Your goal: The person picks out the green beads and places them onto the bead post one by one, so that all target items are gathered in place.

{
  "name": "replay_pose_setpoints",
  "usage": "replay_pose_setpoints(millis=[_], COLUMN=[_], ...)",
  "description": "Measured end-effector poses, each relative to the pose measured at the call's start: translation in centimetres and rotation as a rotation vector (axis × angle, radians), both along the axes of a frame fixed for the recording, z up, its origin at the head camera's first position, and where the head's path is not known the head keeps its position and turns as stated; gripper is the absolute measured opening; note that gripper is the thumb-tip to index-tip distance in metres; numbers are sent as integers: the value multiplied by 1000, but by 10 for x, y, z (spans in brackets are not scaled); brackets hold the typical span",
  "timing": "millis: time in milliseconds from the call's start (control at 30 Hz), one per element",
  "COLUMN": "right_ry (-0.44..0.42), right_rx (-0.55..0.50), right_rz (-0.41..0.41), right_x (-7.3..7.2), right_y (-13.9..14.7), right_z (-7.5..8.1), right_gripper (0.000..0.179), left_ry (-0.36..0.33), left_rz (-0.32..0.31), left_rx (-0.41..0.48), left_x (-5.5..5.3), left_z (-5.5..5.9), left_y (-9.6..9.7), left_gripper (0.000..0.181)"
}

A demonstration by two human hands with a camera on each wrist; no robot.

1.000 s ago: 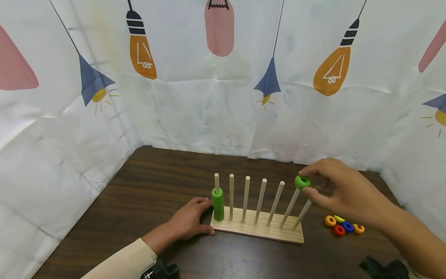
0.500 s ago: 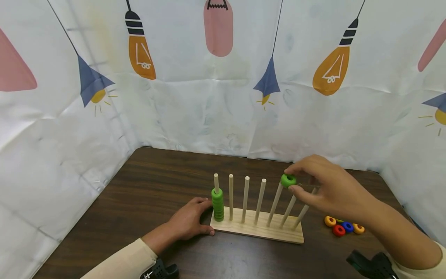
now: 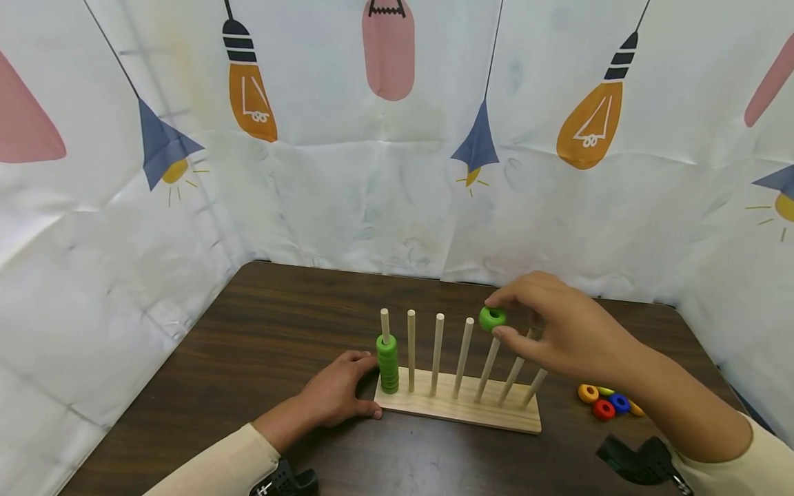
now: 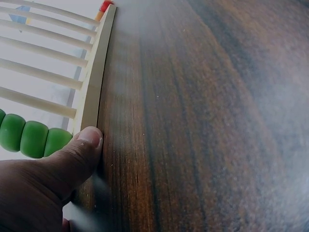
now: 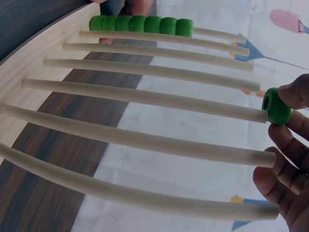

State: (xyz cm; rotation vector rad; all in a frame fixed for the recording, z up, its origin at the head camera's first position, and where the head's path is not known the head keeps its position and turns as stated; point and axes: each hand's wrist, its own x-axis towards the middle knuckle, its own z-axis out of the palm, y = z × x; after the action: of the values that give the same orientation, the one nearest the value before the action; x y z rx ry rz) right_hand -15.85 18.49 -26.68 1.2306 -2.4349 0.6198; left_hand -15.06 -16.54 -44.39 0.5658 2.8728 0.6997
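Observation:
A wooden peg rack [image 3: 455, 408] with a row of upright pegs stands on the dark table. Its leftmost peg carries a stack of green beads [image 3: 388, 365], also lined up at the top of the right wrist view. At the rack's left end, my left hand [image 3: 338, 389] grips the base; the left wrist view shows the thumb [image 4: 89, 140] pressed against its front edge. My right hand [image 3: 571, 331] pinches one green bead [image 5: 278, 108] between thumb and fingers. That bead is right at the tip of the fifth peg from the left, its hole facing the pegs.
Right of the rack lie several loose beads: orange [image 3: 588, 393], red [image 3: 604, 410], blue [image 3: 619, 404] and a partly hidden yellow-green one [image 3: 605, 391]. A white printed cloth [image 3: 347, 207] hangs behind the table [image 3: 298, 296].
My right hand has carried the green bead leftward, from near the sixth peg's top to the fifth peg's top. My left hand stays on the base.

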Motion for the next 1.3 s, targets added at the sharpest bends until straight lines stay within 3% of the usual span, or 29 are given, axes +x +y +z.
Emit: replay_pose_setpoints(millis=[633, 1300], right_ry=[-66, -67], right_rx=[29, 11], right_rz=[9, 53], right_x=[-5, -11], right_y=[-24, -49], right_z=[2, 1], right_gripper=[28, 24], left_ry=[-7, -1], left_rz=[-1, -8], left_rx=[6, 10], left_x=[-1, -1], left_z=[-1, -1], left_y=[-1, -1], left_gripper=[82, 82])
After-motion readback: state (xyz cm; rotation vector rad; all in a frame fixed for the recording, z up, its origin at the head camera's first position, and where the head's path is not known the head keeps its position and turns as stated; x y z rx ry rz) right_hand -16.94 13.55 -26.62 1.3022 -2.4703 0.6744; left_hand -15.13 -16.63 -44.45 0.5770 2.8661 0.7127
